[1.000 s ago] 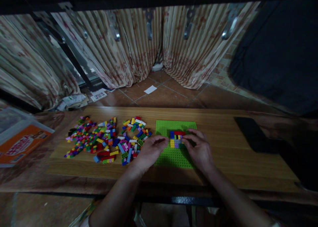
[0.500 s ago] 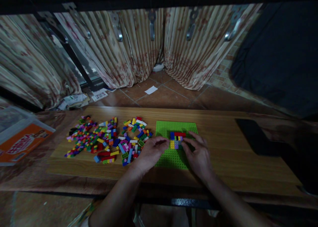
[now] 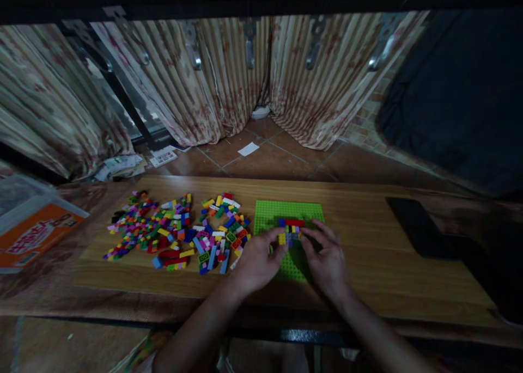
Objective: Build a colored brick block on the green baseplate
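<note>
A green baseplate [image 3: 272,212] lies on the wooden board [image 3: 368,253] in front of me. On it stands a small block of stacked bricks [image 3: 291,229] in red, blue, yellow and purple. My left hand [image 3: 255,261] rests on the plate's left part, its fingertips pinched against the block's left side. From the right, my right hand [image 3: 329,258] touches the same block with curled fingers. A spread of loose coloured bricks [image 3: 180,231] covers the board left of the plate.
An orange and white box [image 3: 28,234] sits at the far left. A dark flat object [image 3: 412,223] lies on the right of the table. Striped curtains [image 3: 229,73] hang behind, above a tiled floor [image 3: 269,155] with paper scraps.
My left hand has moved right onto the baseplate and closed on the brick block. The right hand has shifted slightly toward me, staying at the block.
</note>
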The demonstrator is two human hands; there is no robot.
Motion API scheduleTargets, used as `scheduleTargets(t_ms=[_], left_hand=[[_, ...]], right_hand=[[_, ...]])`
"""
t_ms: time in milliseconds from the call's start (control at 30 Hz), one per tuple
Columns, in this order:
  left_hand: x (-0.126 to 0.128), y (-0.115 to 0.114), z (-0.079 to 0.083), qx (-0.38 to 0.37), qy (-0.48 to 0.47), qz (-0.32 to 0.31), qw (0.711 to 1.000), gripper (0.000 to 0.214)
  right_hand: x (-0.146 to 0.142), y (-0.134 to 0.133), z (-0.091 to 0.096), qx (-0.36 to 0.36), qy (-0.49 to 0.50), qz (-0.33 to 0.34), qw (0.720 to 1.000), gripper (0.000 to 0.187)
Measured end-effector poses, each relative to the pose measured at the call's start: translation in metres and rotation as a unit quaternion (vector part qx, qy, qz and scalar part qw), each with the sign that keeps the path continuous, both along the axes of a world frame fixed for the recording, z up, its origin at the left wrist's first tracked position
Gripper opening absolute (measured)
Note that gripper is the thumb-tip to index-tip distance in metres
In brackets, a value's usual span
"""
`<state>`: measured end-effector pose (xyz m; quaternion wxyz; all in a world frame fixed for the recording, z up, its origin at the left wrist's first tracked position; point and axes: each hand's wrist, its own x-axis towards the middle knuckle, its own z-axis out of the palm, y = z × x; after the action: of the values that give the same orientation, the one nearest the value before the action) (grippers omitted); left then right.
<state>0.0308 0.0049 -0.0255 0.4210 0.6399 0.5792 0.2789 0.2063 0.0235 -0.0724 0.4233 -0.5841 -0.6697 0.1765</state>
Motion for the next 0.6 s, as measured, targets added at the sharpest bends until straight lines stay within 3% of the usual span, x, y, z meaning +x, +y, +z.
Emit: scheduleTargets(t_ms=[100,167,600], left_hand=[[0.013,-0.002,0.001,0.007,0.013,-0.080,0.997,0.049],[0.020,-0.001,-0.002,0.002,0.021,-0.098,0.995,0.053],[0.028,-0.003,-0.007,0.001,0.034,-0.079,0.996,0.059]], right_hand=[[0.001,0.000,-0.001,-0.022,0.014,0.008,1.000,0.029],[0.002,0.001,-0.002,-0.035,0.024,0.007,0.999,0.029],[0.005,0.004,-0.002,-0.078,0.077,0.019,0.994,0.025]])
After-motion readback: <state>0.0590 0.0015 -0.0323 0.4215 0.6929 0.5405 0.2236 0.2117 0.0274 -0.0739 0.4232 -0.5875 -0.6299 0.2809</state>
